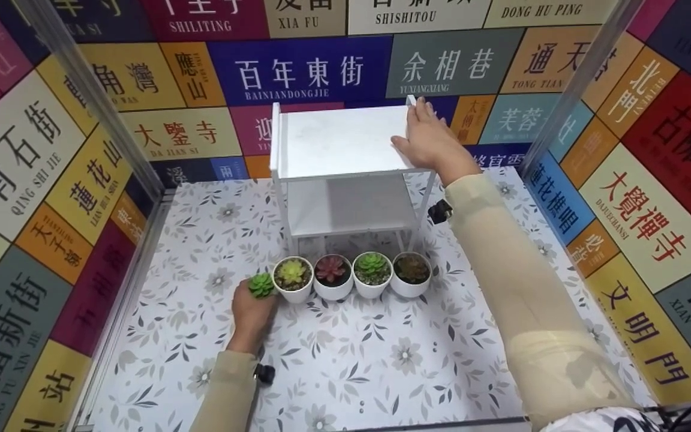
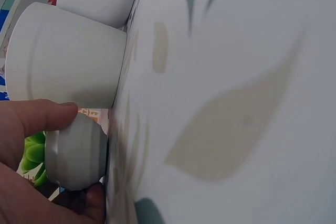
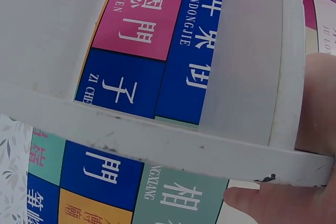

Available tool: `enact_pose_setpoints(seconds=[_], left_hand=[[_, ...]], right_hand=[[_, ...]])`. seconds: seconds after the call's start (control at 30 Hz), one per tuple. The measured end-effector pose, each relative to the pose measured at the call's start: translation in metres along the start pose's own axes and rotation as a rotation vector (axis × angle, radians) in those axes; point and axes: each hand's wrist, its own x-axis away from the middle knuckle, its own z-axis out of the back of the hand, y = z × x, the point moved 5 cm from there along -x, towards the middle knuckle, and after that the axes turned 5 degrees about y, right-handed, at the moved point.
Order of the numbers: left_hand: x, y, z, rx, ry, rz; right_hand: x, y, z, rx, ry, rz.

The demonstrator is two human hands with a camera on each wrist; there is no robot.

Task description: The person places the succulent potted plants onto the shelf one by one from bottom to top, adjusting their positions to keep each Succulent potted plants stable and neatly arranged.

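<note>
My left hand [image 1: 254, 315] holds a small pale pot [image 2: 79, 150] with a bright green succulent [image 1: 261, 285], thumb on one side and fingers on the other. The pot is at the tabletop, at the left end of a row of several white potted succulents. Closest to it is the pot with a yellow-green succulent [image 1: 292, 273]; a dark red one [image 1: 332, 269], a green one [image 1: 372, 264] and a brownish one [image 1: 412, 268] follow to the right. My right hand [image 1: 435, 139] rests on the right end of a white two-tier shelf's top [image 1: 339, 141], fingers extended.
The shelf's lower tier [image 1: 351, 207] and legs stand just behind the pots. A floral sheet [image 1: 345, 372] covers the table. Panels with printed place names [image 1: 297, 69] wall in the back and both sides, with metal posts [image 1: 105, 102] at the corners.
</note>
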Motion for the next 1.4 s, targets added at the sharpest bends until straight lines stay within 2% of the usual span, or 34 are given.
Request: enact_pose_setpoints(seconds=[0.43,0.8,0.93,1.1,1.2,1.3,1.4], left_hand=[[0.007,0.002,0.0,0.07,-0.006,0.028],[0.011,0.006,0.002,0.085,0.041,0.017],[0.015,0.006,0.005,0.098,0.081,0.022],[0.02,0.012,0.011,0.15,0.11,0.03],[0.02,0.018,0.018,0.171,0.154,0.019],[0.021,0.025,0.023,0.163,0.197,0.005],[0.022,0.035,0.022,0.155,0.203,-0.014]], right_hand=[[-0.002,0.005,0.0,0.003,-0.018,-0.013],[0.002,0.01,0.001,-0.013,-0.027,-0.051],[0.004,0.01,0.001,-0.014,-0.03,-0.053],[0.004,0.009,0.002,-0.01,-0.03,-0.063],[0.001,0.005,0.002,-0.01,-0.019,-0.049],[-0.002,0.002,0.0,-0.014,-0.019,-0.036],[-0.002,0.003,-0.001,-0.011,-0.025,-0.043]])
